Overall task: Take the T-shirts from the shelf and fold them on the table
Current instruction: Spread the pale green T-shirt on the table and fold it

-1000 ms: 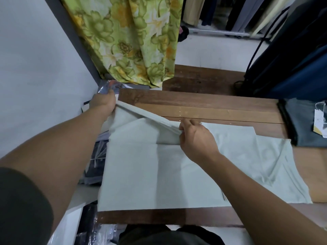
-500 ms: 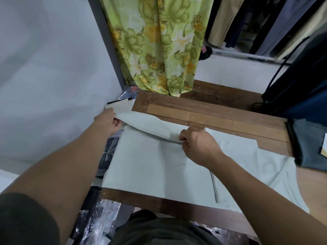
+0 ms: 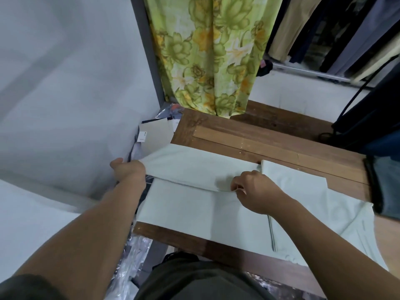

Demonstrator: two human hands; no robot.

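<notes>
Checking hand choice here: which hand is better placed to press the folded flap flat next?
Probably the right hand: it pinches the pale green cotton T-shirt at mid-flap, over the brown wooden table. The left hand grips the flap's end past the table's edge.

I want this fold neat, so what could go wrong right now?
The pale green cotton T-shirt overhangs the brown wooden table at its left edge, where the left hand grips it; the flap may land skewed. The right hand pinches only one point, so the fold could wrinkle.
</notes>
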